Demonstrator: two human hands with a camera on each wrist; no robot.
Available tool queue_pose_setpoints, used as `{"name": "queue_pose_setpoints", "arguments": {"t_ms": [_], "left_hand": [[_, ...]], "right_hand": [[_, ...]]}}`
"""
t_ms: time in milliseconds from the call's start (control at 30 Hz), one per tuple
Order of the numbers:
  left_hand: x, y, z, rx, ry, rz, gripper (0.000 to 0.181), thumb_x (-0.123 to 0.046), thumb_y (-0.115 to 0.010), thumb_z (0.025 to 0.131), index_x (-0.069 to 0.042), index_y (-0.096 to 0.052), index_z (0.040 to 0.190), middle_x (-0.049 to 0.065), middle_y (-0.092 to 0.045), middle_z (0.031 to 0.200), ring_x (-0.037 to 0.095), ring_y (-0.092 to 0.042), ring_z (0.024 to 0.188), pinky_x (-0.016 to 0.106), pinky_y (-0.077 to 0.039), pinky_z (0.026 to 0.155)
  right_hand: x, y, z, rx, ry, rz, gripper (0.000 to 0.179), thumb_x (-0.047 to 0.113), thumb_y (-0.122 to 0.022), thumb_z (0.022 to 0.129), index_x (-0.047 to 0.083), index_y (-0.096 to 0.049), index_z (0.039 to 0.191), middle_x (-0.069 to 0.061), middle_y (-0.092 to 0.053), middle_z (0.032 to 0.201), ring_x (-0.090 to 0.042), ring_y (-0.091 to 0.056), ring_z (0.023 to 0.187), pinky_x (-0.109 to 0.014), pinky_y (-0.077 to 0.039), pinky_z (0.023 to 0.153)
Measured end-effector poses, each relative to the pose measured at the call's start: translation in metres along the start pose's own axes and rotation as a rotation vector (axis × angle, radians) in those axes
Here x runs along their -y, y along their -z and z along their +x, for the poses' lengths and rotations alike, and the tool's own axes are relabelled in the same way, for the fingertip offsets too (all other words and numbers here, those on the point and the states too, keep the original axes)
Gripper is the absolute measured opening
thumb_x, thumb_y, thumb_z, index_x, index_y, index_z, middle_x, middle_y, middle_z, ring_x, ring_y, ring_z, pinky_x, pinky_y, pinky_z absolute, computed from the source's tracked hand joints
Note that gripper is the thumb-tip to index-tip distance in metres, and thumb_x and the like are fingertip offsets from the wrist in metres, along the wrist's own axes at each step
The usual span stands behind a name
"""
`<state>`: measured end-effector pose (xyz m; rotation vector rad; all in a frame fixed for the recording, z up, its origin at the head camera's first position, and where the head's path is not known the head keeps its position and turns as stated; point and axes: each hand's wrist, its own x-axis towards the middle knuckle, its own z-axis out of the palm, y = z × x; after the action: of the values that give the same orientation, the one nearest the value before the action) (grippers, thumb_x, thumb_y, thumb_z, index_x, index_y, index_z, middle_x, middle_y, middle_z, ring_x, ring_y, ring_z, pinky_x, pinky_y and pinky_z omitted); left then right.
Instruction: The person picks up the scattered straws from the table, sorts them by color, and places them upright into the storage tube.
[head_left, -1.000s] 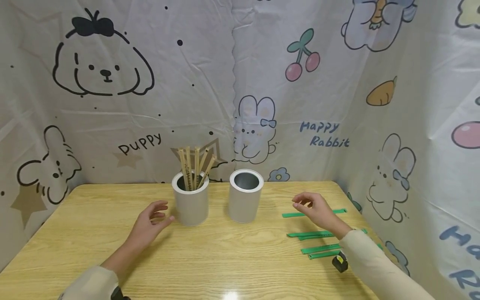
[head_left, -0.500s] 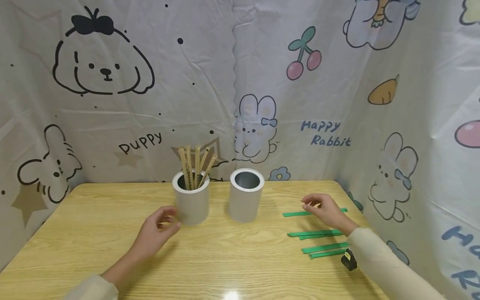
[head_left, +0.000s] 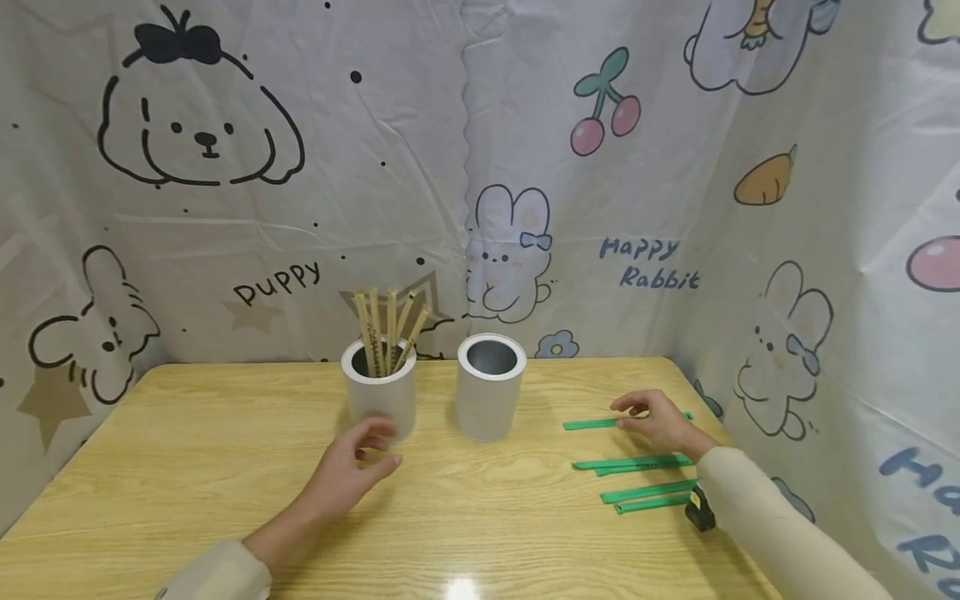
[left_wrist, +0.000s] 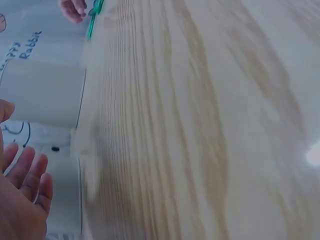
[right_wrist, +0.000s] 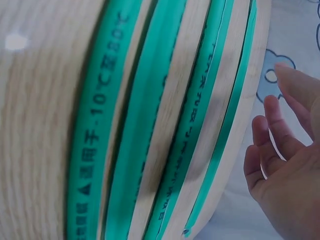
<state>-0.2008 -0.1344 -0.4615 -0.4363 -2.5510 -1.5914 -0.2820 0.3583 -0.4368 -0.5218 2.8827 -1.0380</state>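
Note:
My left hand (head_left: 352, 475) hovers over the table in front of the left white cup (head_left: 381, 404), fingers loosely bent and holding nothing. That cup holds several straws in tan printed wrappers (head_left: 392, 329). Beside it stands a second white cup (head_left: 489, 404) with a dark interior. On the right, my right hand (head_left: 660, 423) is over the farthest green-wrapped straw (head_left: 588, 425), hiding part of it. In the right wrist view the hand (right_wrist: 290, 165) has its thumb and fingers apart with nothing between them. More green-wrapped straws (head_left: 645, 493) lie nearer me, roughly parallel.
The wooden table (head_left: 465, 517) runs back to a printed cloth (head_left: 405, 167) hanging behind and at both sides. A small black device (head_left: 700, 508) is at my right wrist, beside the ends of the nearest straws.
My left hand has moved right and toward me, from beside the left cup to in front of it. My right hand has shifted right along the farthest green straw. Straws and cups stay put.

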Motion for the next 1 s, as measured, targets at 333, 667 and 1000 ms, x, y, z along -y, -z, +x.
{"name": "queue_pose_setpoints", "arguments": {"t_ms": [333, 667, 1000], "left_hand": [[-0.009, -0.043, 0.012, 0.115, 0.092, -0.04, 0.056, -0.017, -0.073, 0.092, -0.008, -0.053, 0.144, 0.011, -0.06, 0.14, 0.028, -0.055, 0.123, 0.045, -0.049, 0.097], [-0.017, -0.069, 0.026, 0.111, 0.083, -0.045, 0.084, -0.019, -0.076, 0.089, -0.004, -0.031, 0.157, 0.015, -0.051, 0.149, 0.037, -0.05, 0.135, 0.06, -0.044, 0.109], [-0.011, -0.086, 0.052, 0.087, 0.111, -0.05, 0.107, -0.025, -0.078, 0.086, -0.012, -0.005, 0.163, 0.019, -0.03, 0.161, 0.046, -0.038, 0.145, 0.064, -0.036, 0.115]], "right_hand": [[-0.016, 0.003, 0.001, 0.041, -0.091, 0.002, 0.027, 0.009, -0.069, 0.095, -0.001, -0.072, 0.119, -0.028, -0.063, 0.133, -0.038, -0.061, 0.112, -0.052, -0.053, 0.095], [-0.024, 0.006, 0.002, 0.053, -0.146, 0.03, 0.032, 0.014, -0.072, 0.094, 0.0, -0.07, 0.123, -0.028, -0.061, 0.137, -0.036, -0.062, 0.113, -0.051, -0.054, 0.096], [-0.036, 0.005, 0.002, 0.006, -0.146, 0.033, 0.025, 0.007, -0.072, 0.092, -0.003, -0.073, 0.115, -0.026, -0.069, 0.123, -0.035, -0.065, 0.11, -0.043, -0.056, 0.092]]}}
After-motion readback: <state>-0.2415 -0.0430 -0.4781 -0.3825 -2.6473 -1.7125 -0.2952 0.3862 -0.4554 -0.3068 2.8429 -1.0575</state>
